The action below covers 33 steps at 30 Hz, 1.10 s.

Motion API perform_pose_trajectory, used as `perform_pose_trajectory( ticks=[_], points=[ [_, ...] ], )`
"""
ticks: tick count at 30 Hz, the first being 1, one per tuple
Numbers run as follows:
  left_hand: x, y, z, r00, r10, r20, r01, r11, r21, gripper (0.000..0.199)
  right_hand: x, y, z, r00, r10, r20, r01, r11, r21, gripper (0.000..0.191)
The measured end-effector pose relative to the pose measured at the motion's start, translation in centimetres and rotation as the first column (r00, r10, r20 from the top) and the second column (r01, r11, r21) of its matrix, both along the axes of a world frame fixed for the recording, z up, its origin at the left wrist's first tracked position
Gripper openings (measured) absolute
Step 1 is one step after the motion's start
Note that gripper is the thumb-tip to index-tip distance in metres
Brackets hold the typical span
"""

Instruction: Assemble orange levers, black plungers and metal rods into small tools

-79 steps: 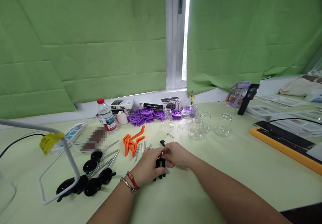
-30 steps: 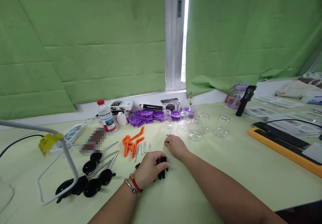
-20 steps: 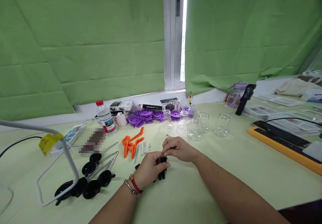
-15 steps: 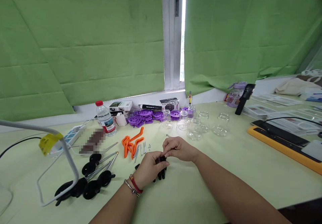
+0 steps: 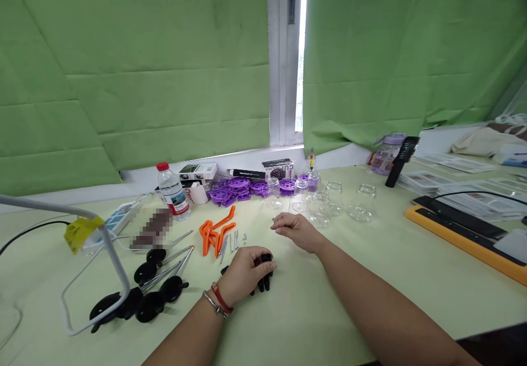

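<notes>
At the left of the tabletop (image 5: 321, 311) a bent grey tube (image 5: 117, 262) wrapped with yellow tape (image 5: 82, 234) rises in front of black discs (image 5: 150, 307) on thin metal stems. Next comes a red-capped water bottle (image 5: 175, 197), then a loose cluster of orange pieces (image 5: 208, 231) with silver rods (image 5: 236, 240) just beside it. Purple parts (image 5: 240, 185) lie heaped farther back. The left hand (image 5: 246, 274) is closed around a black piece (image 5: 267, 282) near the front — its slim ends show below the fingers. The right hand (image 5: 295, 230) is apart from it, farther back, thumb and fingers drawn together; I cannot tell whether they grip anything. Beyond it stand clear glass jars (image 5: 361, 207), then a black comb-like tool (image 5: 401, 160) and, at far right, an orange-edged board (image 5: 461, 242).
</notes>
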<state>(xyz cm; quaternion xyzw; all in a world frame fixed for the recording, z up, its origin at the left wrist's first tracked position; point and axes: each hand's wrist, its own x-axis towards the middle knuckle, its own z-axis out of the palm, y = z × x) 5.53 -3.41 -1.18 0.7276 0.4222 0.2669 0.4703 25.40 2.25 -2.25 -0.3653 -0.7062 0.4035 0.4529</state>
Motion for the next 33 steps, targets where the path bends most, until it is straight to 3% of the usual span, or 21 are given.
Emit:
perform_pose_trajectory(
  ticks=[3,6,8,11,20,22,25,27,29,33],
  points=[
    [0.0,-0.1,0.1,1.000,-0.007,-0.009,0.007,1.000,-0.002,0.028,0.6,1.1,-0.9,0.965,-0.208,0.163,0.202,0.978,0.054,0.019],
    [0.0,-0.1,0.1,1.000,-0.022,-0.003,0.022,0.999,-0.025,0.028,0.8,1.8,-1.8,0.837,-0.386,0.388,0.377,0.920,0.102,0.025],
    [0.0,-0.1,0.0,1.000,-0.026,-0.006,0.026,1.000,-0.018,0.027,0.7,2.1,-2.1,0.742,-0.411,0.530,0.417,0.902,0.114,0.030],
    [0.0,-0.1,0.2,0.999,-0.037,-0.026,0.037,0.999,0.013,0.027,0.1,2.2,-2.2,0.647,-0.422,0.635,0.443,0.886,0.136,0.022],
    [-0.1,-0.2,0.4,0.998,-0.050,-0.039,0.052,0.998,0.047,0.029,-0.3,1.9,-1.8,0.699,-0.444,0.560,0.487,0.869,0.081,0.011],
    [-0.1,-0.2,0.4,0.997,-0.059,-0.043,0.060,0.997,0.044,0.031,0.0,1.7,-1.7,0.747,-0.429,0.508,0.489,0.872,0.019,0.013],
    [-0.1,-0.1,0.4,0.997,-0.055,-0.058,0.059,0.996,0.066,0.033,0.1,1.0,-0.9,0.892,-0.378,0.249,0.428,0.882,-0.196,0.007],
    [-0.2,-0.1,0.4,0.996,-0.061,-0.066,0.066,0.995,0.074,0.033,-0.1,0.2,-0.1,0.951,-0.308,0.023,0.298,0.897,-0.327,0.008],
    [-0.2,0.0,0.3,0.995,-0.071,-0.070,0.076,0.995,0.069,0.032,-0.5,-0.7,0.8,0.977,-0.184,-0.106,0.132,0.918,-0.373,0.011],
    [-0.2,0.1,0.2,0.994,-0.067,-0.082,0.074,0.994,0.086,0.029,-1.2,-2.2,1.8,0.980,0.119,-0.160,-0.173,0.907,-0.385,0.027]
  ],
)
